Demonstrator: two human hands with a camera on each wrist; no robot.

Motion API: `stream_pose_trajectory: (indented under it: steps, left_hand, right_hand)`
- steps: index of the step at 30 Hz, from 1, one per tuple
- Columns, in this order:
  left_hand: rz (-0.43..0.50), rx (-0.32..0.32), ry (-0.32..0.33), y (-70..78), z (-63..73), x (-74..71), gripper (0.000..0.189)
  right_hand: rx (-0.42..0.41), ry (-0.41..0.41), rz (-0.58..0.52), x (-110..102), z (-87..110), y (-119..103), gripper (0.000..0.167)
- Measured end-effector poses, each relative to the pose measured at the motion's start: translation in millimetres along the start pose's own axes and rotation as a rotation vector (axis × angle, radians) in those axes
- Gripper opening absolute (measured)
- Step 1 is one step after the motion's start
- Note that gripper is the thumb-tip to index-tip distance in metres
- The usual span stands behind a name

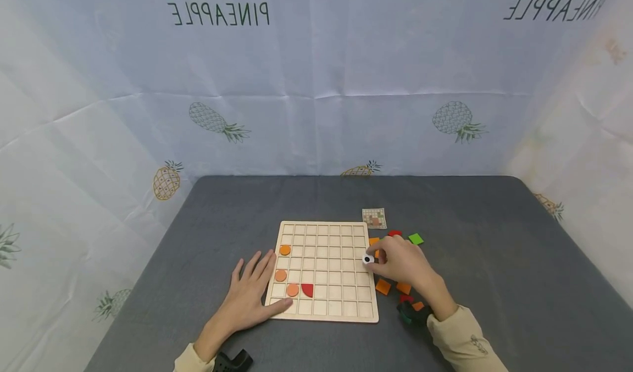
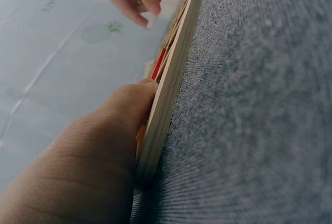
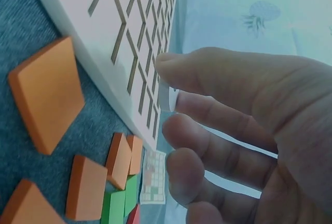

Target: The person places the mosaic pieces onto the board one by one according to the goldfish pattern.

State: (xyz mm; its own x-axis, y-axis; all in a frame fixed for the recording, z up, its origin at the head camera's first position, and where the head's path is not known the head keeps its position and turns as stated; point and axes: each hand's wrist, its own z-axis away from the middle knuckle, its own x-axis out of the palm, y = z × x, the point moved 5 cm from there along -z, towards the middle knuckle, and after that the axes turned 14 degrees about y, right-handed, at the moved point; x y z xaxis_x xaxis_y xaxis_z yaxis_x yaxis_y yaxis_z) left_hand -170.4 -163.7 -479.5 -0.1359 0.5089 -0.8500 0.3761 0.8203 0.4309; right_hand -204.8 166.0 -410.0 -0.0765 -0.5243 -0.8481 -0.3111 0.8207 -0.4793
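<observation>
A pale wooden grid board [image 1: 341, 293] lies on the table in the head view. My left hand [image 1: 249, 300] is spread flat at its left side, fingertips at the edge and thumb over the near-left corner. Over the board's right edge, my right hand [image 1: 404, 261] pinches a small white disc with a black dot [image 1: 368, 258] between thumb and index finger. The right wrist view shows the white piece [image 3: 167, 97] partly hidden by the thumb. On the board's left part sit three orange discs [image 1: 281, 275] and a red quarter-circle tile [image 1: 307, 290].
Right of the board lie several orange tiles [image 1: 383, 287], a green tile [image 1: 416, 239] and red pieces [image 1: 394, 233], some partly hidden under my right hand. A small printed grid card [image 1: 374, 218] lies by the board's far-right corner. Behind the grey table [image 1: 494, 240] hangs a pineapple-print cloth [image 1: 316, 59].
</observation>
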Motion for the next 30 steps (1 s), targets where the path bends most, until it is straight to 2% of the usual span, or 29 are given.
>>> stream_pose_trajectory:
  steps: [7, 14, 18, 30]
  left_hand:
    - [-0.004, 0.001, 0.003, -0.3, 0.7, 0.3, 0.107]
    - [-0.01, 0.007, 0.008, 0.1, 0.3, 0.1, 0.107]
    - [-0.008, 0.002, 0.0, 0.1, 0.0, 0.6, 0.107]
    - [-0.013, -0.004, 0.001, 0.6, -0.7, 0.5, 0.106]
  right_hand:
    - [-0.031, 0.044, -0.018, 0, -2.1, -10, 0.02]
    - [0.03, 0.045, -0.018, 5, -5.7, -19, 0.024]
    - [0.036, 0.05, -0.012, 10, -9.6, -26, 0.023]
    - [-0.048, 0.053, -0.062, 31, -20.2, -57, 0.02]
